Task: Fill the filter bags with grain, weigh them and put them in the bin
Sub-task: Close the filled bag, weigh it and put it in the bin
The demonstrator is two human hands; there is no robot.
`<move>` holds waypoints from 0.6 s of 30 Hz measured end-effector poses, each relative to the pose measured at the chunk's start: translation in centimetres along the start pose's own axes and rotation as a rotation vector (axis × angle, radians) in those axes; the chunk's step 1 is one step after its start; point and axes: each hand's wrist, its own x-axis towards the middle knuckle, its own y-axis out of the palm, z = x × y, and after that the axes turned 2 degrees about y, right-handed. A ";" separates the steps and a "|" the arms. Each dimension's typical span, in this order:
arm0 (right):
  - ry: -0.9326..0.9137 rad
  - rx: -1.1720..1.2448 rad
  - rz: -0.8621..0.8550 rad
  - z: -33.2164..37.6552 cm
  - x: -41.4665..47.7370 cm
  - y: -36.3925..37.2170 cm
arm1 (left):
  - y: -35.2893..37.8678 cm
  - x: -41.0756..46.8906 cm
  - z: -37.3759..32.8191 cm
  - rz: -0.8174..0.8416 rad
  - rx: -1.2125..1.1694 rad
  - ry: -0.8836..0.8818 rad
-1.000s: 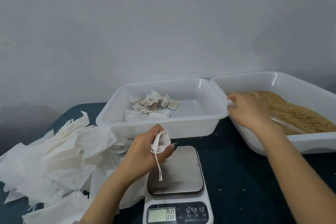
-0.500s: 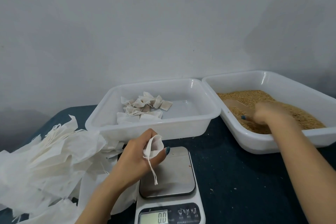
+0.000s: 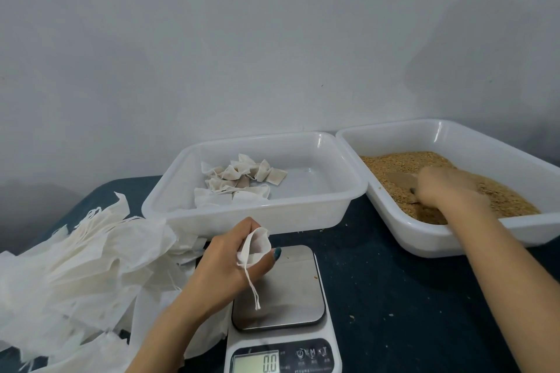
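Observation:
My left hand (image 3: 225, 260) grips a small white filter bag (image 3: 256, 247) with its mouth held open and its drawstring dangling over the scale (image 3: 278, 306), which reads 0.0. Inside the right white bin (image 3: 454, 239) lies brown grain (image 3: 403, 165). There my right hand (image 3: 445, 191) is closed on the handle of a scoop (image 3: 401, 182) that sits partly sunk in the grain. The middle white bin (image 3: 303, 209) holds several filled bags (image 3: 239, 177) at its back left.
A loose heap of empty white filter bags (image 3: 75, 275) covers the table's left side. The dark blue tabletop (image 3: 409, 312) carries a few spilled grains. A plain grey wall rises right behind both bins.
My right hand moved from the grain bin's left rim into the grain and took hold of the scoop. My left hand kept the open bag above the scale.

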 end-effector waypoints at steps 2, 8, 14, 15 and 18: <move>-0.046 0.077 0.047 0.1 0.2 0.2 | 0.1 0.0 -0.1 0.006 0.002 0.000; 0.053 0.326 0.048 -0.5 1.1 0.3 | 0.0 0.0 -0.4 -0.016 0.018 -0.008; 0.103 0.580 0.211 -0.6 1.1 0.0 | 0.0 0.2 -0.8 -0.052 0.001 -0.069; 0.109 0.660 0.207 -0.7 1.3 0.2 | 0.0 0.2 -1.0 -0.050 -0.008 -0.075; 0.097 0.810 0.139 -1.1 1.1 0.2 | 0.2 0.3 -1.5 -0.042 -0.034 -0.085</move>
